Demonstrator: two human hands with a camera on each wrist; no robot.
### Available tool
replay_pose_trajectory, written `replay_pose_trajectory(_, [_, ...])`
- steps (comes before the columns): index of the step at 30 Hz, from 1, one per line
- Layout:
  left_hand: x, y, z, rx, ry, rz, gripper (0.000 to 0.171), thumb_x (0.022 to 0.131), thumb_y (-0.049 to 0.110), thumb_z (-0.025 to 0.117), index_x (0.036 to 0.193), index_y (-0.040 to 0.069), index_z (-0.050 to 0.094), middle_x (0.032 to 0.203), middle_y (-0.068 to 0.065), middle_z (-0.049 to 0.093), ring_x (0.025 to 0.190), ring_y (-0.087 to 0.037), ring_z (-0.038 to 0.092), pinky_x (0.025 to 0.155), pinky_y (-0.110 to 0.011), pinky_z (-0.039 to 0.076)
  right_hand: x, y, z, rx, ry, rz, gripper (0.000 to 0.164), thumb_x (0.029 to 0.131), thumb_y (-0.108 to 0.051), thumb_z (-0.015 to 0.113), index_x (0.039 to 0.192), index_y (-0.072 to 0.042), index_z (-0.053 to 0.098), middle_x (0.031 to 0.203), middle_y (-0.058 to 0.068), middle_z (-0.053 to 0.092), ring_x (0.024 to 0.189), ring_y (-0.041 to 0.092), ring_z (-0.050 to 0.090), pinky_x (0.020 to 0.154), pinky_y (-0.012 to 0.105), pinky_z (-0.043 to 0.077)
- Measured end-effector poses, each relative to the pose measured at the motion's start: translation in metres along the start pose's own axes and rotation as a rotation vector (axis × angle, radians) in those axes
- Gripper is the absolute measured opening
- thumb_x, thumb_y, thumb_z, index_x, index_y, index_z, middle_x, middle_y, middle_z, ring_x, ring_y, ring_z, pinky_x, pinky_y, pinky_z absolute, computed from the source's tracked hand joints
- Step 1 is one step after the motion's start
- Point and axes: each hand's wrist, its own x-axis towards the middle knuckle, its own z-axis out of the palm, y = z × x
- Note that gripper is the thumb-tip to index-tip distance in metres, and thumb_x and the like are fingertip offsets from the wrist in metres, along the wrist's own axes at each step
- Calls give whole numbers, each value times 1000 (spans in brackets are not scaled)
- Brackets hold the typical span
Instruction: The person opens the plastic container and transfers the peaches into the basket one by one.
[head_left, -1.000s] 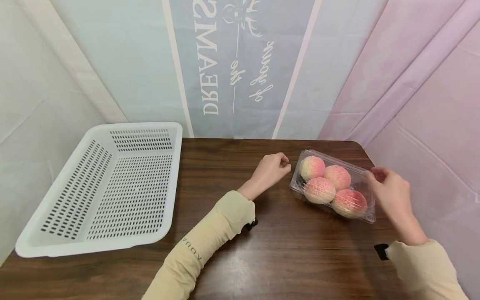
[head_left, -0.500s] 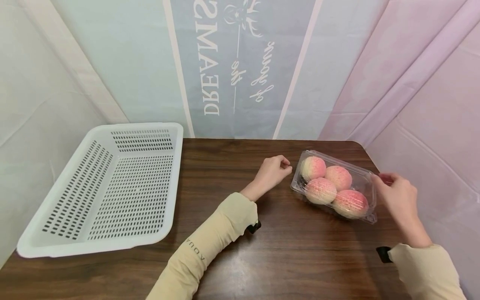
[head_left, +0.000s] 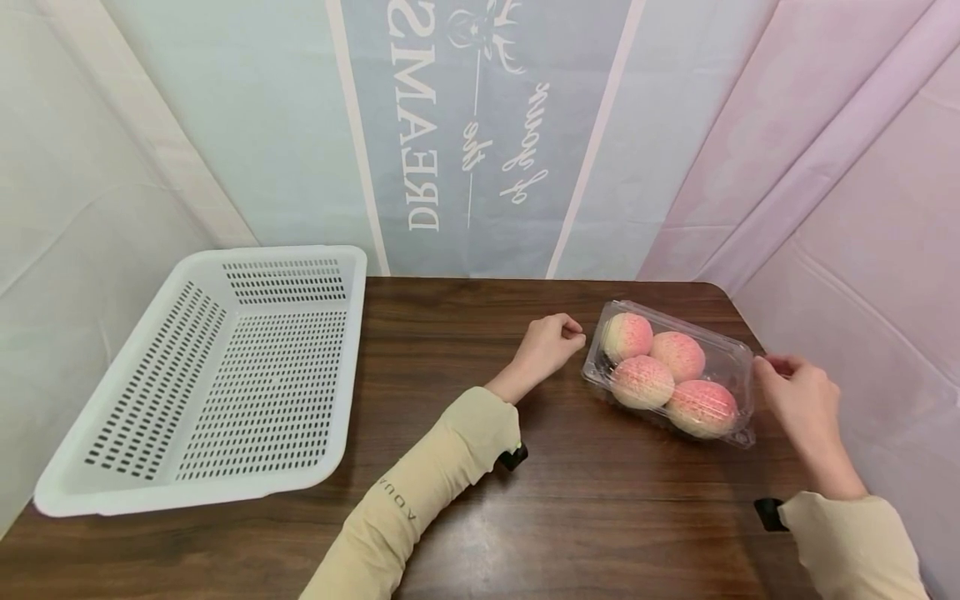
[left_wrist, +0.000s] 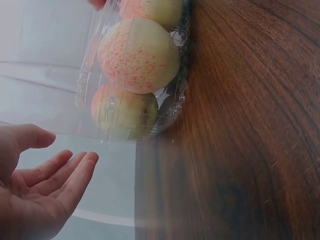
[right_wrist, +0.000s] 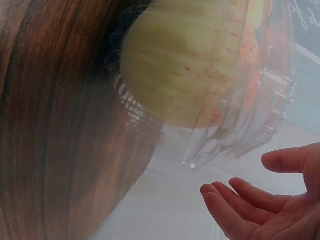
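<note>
A clear plastic clamshell box (head_left: 726, 343) holding several pink-and-cream peaches (head_left: 701, 408) sits at the right of the table, its lid over the fruit. My left hand (head_left: 546, 346) is off the box's left end, fingers loosely bent and nothing in them; the left wrist view shows a gap between its fingertips (left_wrist: 91, 157) and the plastic. At the other end, my right hand (head_left: 804, 404) hovers by the box's right corner. In the right wrist view its thumb and fingers are parted, holding nothing, just short of the box's edge (right_wrist: 192, 161).
A large white slotted plastic basket (head_left: 347, 358) stands on the left side of the dark wood table (head_left: 592, 508). Pale fabric walls (head_left: 480, 242) close in the back and both sides, one bearing mirrored lettering.
My right hand has drawn back to the right, from overlapping the box's right corner to beside it. My left hand has barely shifted. The box stays in place.
</note>
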Motion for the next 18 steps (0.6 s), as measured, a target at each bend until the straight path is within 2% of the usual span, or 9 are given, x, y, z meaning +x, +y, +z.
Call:
replay_pose_trajectory(8, [-1, -1, 4, -13, -9, -7, 18, 87, 17, 58, 99, 7, 66, 91, -3, 66, 82, -12, 60, 68, -18, 45, -1, 11, 3, -14, 7, 0, 43, 89, -26, 42, 106, 10, 58, 100, 33, 57, 93, 51, 47, 67, 46, 35])
replay_pose_trajectory(12, [0, -2, 7, -27, -22, -24, 18, 87, 17, 58, 100, 6, 65, 92, -4, 66, 83, -12, 61, 68, -18, 45, -2, 15, 4, -29, -14, 11, 41, 87, -25, 43, 102, 10, 60, 90, 30, 60, 86, 47, 50, 60, 39, 36])
replay_pose_trajectory(14, [0, -2, 9, -33, -33, -36, 19, 88, 17, 58, 102, 6, 65, 93, -4, 66, 85, -13, 61, 68, -19, 45, -2, 15, 3, -35, -32, 18, 41, 87, -24, 43, 102, 10, 60, 81, 25, 62, 79, 40, 52, 57, 34, 36])
replay_pose_trajectory(18, [-1, -1, 12, -44, -50, -62, 22, 88, 17, 57, 104, 5, 65, 95, -4, 66, 87, -13, 61, 69, -20, 46, -2, 19, 4, -2, -88, 41, 44, 89, -25, 42, 106, 13, 57, 67, 10, 66, 59, 7, 55, 51, 20, 37])
